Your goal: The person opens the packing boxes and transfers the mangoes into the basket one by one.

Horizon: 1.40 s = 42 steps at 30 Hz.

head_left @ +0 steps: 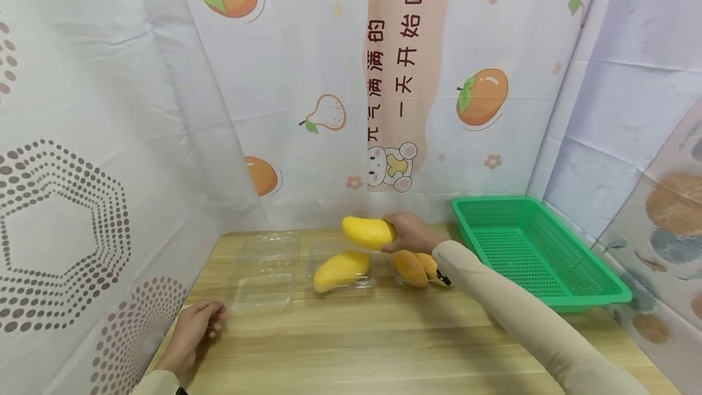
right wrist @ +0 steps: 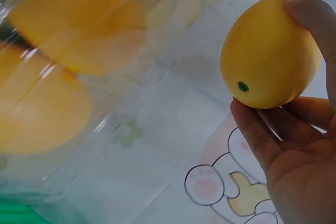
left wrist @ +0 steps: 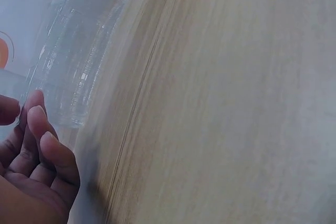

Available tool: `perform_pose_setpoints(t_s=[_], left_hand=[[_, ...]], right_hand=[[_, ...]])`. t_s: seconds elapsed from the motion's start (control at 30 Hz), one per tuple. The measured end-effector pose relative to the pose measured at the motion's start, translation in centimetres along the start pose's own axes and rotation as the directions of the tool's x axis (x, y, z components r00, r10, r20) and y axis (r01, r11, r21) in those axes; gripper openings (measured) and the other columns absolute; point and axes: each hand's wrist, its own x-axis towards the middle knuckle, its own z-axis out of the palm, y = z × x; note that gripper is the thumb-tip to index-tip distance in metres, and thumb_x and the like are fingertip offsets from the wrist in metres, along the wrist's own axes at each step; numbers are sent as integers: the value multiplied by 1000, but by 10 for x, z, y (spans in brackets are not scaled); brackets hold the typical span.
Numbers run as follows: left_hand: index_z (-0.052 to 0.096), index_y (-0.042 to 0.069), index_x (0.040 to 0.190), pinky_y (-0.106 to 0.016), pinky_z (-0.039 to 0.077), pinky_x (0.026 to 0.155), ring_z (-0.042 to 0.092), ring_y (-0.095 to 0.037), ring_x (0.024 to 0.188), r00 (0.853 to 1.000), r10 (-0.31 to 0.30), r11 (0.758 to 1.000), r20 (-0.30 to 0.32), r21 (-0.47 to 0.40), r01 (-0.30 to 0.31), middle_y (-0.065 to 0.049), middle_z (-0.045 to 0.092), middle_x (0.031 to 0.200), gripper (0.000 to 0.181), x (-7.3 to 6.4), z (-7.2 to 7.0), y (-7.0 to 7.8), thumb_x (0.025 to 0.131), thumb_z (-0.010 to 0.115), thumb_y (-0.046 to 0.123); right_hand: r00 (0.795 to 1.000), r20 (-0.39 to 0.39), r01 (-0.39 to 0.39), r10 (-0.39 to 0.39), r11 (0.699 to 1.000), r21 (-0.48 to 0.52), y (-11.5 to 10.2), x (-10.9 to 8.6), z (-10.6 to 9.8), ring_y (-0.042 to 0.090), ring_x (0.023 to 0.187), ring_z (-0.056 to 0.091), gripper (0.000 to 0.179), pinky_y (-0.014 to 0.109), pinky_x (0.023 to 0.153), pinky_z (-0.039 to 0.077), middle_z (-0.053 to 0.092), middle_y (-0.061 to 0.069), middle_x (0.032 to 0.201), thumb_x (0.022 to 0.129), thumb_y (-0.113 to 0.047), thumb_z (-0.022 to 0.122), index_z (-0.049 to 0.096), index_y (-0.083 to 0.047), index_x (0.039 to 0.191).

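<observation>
A yellow mango (head_left: pixel 368 232) is held up in the air by my right hand (head_left: pixel 412 233). In the right wrist view the thumb lies over the mango (right wrist: pixel 270 51) and the fingers curl under it; a small green stem spot shows on its end. Below and left, another yellow mango (head_left: pixel 341 270) sits in a clear plastic box. Under my right forearm, a second clear box holds orange-yellow fruits (head_left: pixel 411 268). My left hand (head_left: pixel 198 328), loosely curled with nothing in it, is beside a clear plastic box (head_left: pixel 265 291) at the table's left.
A green plastic basket (head_left: pixel 554 305) stands at the right of the wooden table (head_left: pixel 340 346). Printed white curtains (head_left: pixel 307 78) hang behind the table and along both sides.
</observation>
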Motion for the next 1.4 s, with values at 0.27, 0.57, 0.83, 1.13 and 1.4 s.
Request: perform_pose_setpoints(t_s=[0.27, 0.57, 0.83, 1.13, 1.4], left_hand=[[65, -10, 110, -25, 51, 57, 58, -12, 68, 1000, -8, 1000, -3, 0, 8, -2, 67, 84, 31, -3, -2, -4, 106, 53, 18], [66, -9, 108, -25, 51, 57, 58, -11, 66, 1000, 1, 1000, 3, -11, -1, -3, 67, 84, 30, -4, -1, -5, 107, 53, 18], [65, -8, 108, -25, 51, 58, 58, -12, 69, 1000, -7, 1000, -5, -8, 7, -4, 67, 85, 32, -2, -1, -3, 107, 53, 21], [65, -9, 108, -25, 51, 58, 58, -12, 68, 1000, 13, 1000, -1, 0, -13, -4, 67, 85, 31, -2, -1, 0, 108, 52, 20], [64, -9, 111, -26, 51, 59, 58, -12, 69, 1000, -9, 1000, 7, 6, 9, -4, 68, 86, 34, -2, -1, -1, 108, 51, 22]], right_hand=[[1000, -12, -22, 22, 1000, -2, 12, -9, 1, 14, 78, 55, 50, 30, 72, 49, 64, -5, 90, 76, -33, 93, 70, -7, 112], [998, 8, -65, 65, 997, 28, 18, -22, -6, 14, 77, 56, 47, 32, 72, 50, 65, -7, 89, 75, -29, 93, 71, -8, 111], [995, -5, -101, 101, 995, 20, 28, -39, -15, 15, 78, 55, 51, 35, 73, 49, 65, -5, 91, 78, -30, 92, 69, -5, 116], [990, -15, -137, 137, 990, -12, 36, -52, -20, 16, 80, 57, 58, 37, 76, 50, 68, -2, 96, 78, -30, 92, 68, -1, 123], [988, -33, -149, 148, 989, -6, 45, -63, -22, 14, 78, 57, 63, 36, 73, 51, 70, -2, 96, 78, -35, 91, 68, 0, 124]])
